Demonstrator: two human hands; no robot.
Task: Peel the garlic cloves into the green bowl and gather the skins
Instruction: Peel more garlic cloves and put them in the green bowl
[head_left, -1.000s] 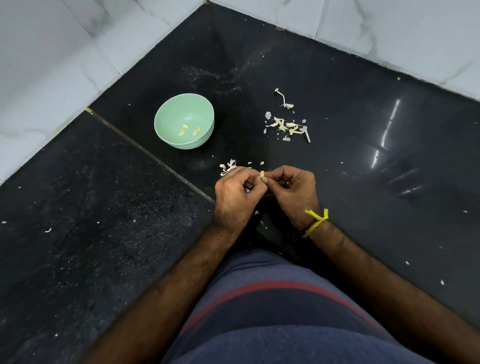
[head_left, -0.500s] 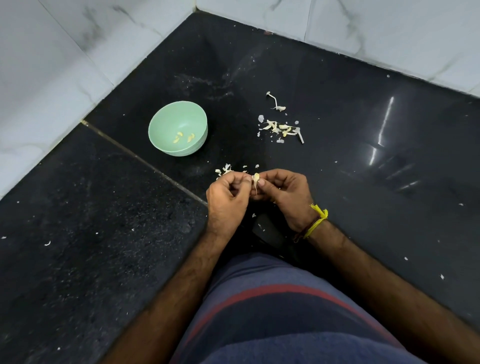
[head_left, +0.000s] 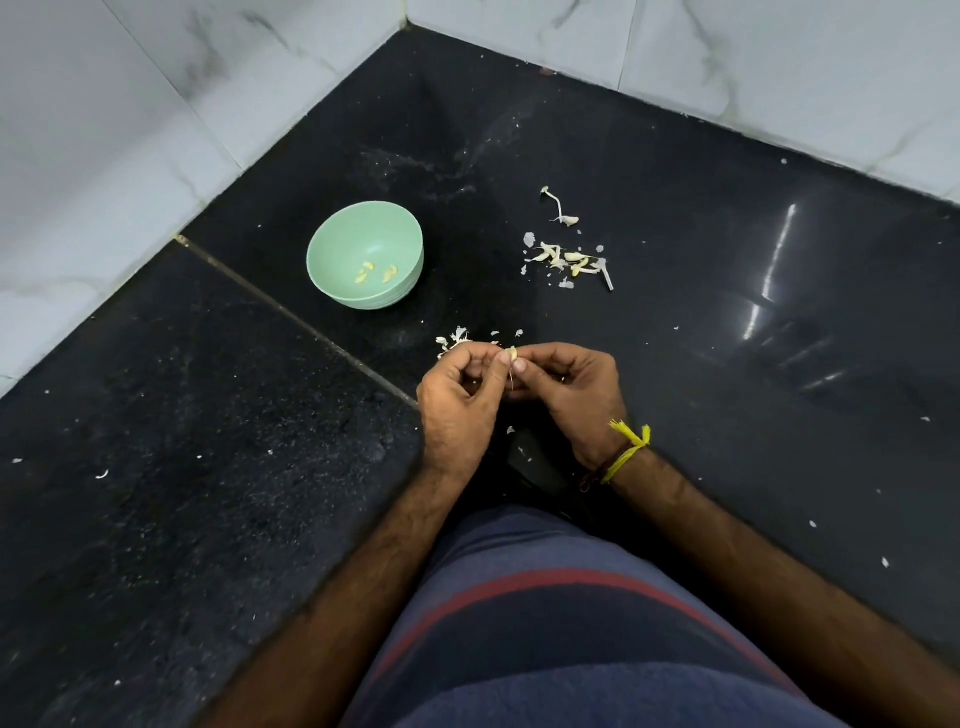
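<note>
A small garlic clove (head_left: 511, 354) is pinched between the fingertips of my left hand (head_left: 460, 410) and my right hand (head_left: 574, 395), low over the black floor. A thin strip of skin hangs down from the clove. The green bowl (head_left: 332, 244) stands on the floor beyond and left of my hands, with three peeled cloves (head_left: 374, 272) in its bottom. A small heap of skins (head_left: 457, 340) lies just past my left hand. A larger scatter of unpeeled cloves and skins (head_left: 569, 260) lies farther off, right of the bowl.
White marble walls (head_left: 130, 130) close the floor's left and far sides, meeting in a corner. A dried garlic stem (head_left: 560, 208) lies beyond the scatter. Tiny skin flecks (head_left: 103, 474) dot the black floor. My blue-and-red striped shorts (head_left: 571, 623) fill the lower middle.
The clove has turned between my fingertips and a strip of skin has come loose and hangs down. My hands stay in the same place.
</note>
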